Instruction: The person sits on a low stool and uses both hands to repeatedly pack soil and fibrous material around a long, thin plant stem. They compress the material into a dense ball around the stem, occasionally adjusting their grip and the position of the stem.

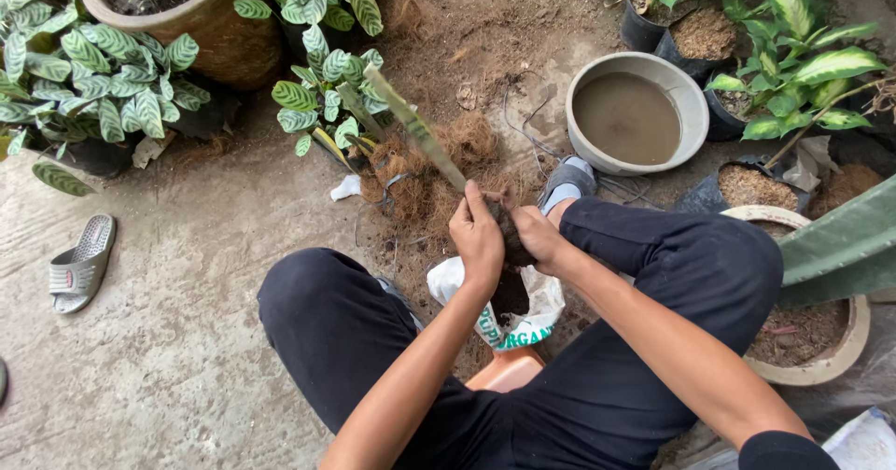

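The person squats low on the bare concrete floor (187,339), knees in black trousers spread wide, and both hands meet right in the middle. The left hand (479,237) is curled around a dark clump of soil and roots (511,237), fingers closed on it, and the right hand (539,235) presses in from the other side, also wrapped tight on the same clump, so the two hands touch across it. Out of the clump rises a long, flat, green-and-yellow leaf (415,129), slanting up and away to the left. Just below the hands sits an open white plastic sack with green print (523,325), dark soil showing in its mouth. Beyond the hands lies a loose heap of brown coconut fibre (429,176) on the ground, near a small plant with striped green leaves (322,97). To the right, well apart, stands a round grey basin of muddy water (637,112), with a grey sandal on the person's foot (567,181) just beside it. A second grey sandal (82,263) lies alone far to the left. A big brown clay pot (215,31) stands at the top left among more striped foliage.
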